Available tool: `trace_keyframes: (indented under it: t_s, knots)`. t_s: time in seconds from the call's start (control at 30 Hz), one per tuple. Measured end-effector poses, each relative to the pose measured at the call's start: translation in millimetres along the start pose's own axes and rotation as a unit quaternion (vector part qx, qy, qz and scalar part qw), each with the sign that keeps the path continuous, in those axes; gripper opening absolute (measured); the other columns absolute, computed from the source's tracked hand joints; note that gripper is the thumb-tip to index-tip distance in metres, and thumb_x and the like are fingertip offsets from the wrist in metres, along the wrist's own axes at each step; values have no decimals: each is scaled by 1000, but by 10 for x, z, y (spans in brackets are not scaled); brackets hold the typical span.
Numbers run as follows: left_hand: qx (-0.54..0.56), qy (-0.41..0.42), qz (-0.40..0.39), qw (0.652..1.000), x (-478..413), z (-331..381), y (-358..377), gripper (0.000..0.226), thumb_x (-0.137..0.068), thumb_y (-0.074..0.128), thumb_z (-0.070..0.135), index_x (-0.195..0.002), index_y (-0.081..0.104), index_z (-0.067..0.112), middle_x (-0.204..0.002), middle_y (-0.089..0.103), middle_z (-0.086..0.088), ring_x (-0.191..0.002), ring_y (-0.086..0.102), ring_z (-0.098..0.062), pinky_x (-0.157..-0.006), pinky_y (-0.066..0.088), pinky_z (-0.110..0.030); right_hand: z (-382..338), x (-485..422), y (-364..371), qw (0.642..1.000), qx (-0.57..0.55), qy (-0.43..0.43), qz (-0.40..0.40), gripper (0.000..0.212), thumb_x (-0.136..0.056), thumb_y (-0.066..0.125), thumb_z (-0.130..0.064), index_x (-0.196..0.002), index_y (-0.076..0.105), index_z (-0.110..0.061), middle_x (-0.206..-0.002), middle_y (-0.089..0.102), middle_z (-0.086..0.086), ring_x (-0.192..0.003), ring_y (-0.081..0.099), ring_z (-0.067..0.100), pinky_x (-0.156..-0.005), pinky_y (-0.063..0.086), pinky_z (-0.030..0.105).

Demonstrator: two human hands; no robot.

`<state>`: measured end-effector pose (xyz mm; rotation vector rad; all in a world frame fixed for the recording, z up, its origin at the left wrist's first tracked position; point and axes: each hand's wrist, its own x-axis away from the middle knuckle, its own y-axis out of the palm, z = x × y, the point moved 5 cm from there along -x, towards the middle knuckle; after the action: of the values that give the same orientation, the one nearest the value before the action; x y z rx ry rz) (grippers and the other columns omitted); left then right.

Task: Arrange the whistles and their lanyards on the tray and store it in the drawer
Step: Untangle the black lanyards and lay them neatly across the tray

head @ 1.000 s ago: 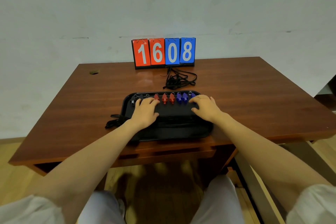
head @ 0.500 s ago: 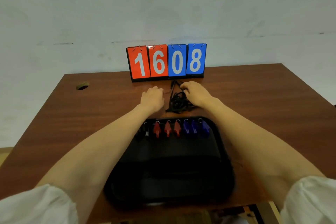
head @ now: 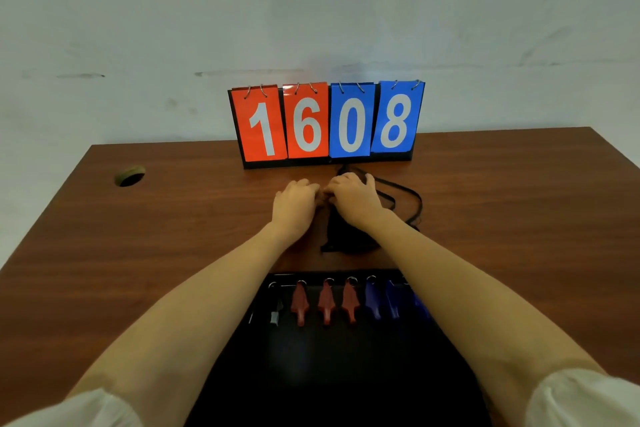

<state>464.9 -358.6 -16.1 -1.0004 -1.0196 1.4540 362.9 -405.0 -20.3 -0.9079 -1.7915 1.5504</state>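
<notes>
A black tray (head: 332,364) lies on the near part of the wooden table (head: 138,253). Along its far edge stand a silver whistle (head: 275,314), three red whistles (head: 326,302) and blue whistles (head: 382,302), partly hidden by my right forearm. Beyond the tray a tangle of black lanyards (head: 346,236) rests on the table, with loops trailing to the right. My right hand (head: 353,199) lies over the top of the tangle, fingers curled on the cords. My left hand (head: 294,201) sits just left of it, fingertips meeting the right hand's at the cords.
A flip scoreboard (head: 327,123) reading 1608 stands at the table's back edge, close behind my hands. A round cable hole (head: 130,176) is at the far left of the table. A pale wall rises behind.
My hands left the tray and reached forward to the lanyard tangle, then drew together on it. The camera has moved closer over the table.
</notes>
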Motion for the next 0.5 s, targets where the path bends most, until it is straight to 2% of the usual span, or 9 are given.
trace_keyframes:
  t_s: [0.07,0.17,0.23,0.3,0.33,0.4,0.5]
  knots:
    - [1,-11,13,1000,7,-14,-10,17,-95,46,18,-98,60,8,-101,58,-10,-100,53,-30,-75,42,-40,-9,30,-22,1000,13,7,21,26,-98,47,-18,-119,62,-20,-130,55,0,-133,36,21,-113,9,60]
    - [52,-28,26,998,80,-14,-71,17,-95,45,18,-93,58,8,-99,58,-10,-93,55,-29,-70,39,-37,-32,88,-44,998,56,0,41,24,-97,49,-19,-115,65,-17,-124,60,3,-131,37,23,-113,11,59]
    - [75,-26,42,996,156,-9,-169,16,-95,47,21,-93,59,10,-97,59,-7,-90,56,-27,-71,43,-37,-65,151,-64,994,89,-16,65,17,-90,60,-16,-105,69,-13,-114,63,7,-123,45,27,-110,23,58]
    - [80,-27,58,995,235,-14,-279,17,-95,49,24,-92,60,12,-96,60,-4,-89,57,-25,-76,45,-38,-103,223,-205,988,101,-30,110,12,-76,76,-14,-87,73,-11,-94,67,7,-103,57,28,-95,44,50]
    - [87,-32,62,994,269,-20,-331,17,-95,50,26,-92,60,13,-96,61,-3,-89,58,-24,-77,45,-38,-120,254,-272,986,105,-37,122,12,-76,77,-15,-87,73,-12,-92,66,6,-99,57,27,-89,47,44]
    - [111,-56,48,991,332,-27,-409,17,-93,54,28,-99,62,15,-100,61,-2,-93,59,-23,-80,47,-38,-181,319,-446,987,104,-50,110,20,-91,59,-21,-108,69,-15,-105,61,4,-106,49,24,-91,40,36]
    - [133,-78,4,988,426,40,-515,41,-87,64,31,-123,55,14,-113,58,-4,-103,58,-23,-88,49,-41,-250,459,-793,986,74,-57,138,30,-99,44,-30,-121,63,-22,-115,60,0,-114,47,20,-98,32,34]
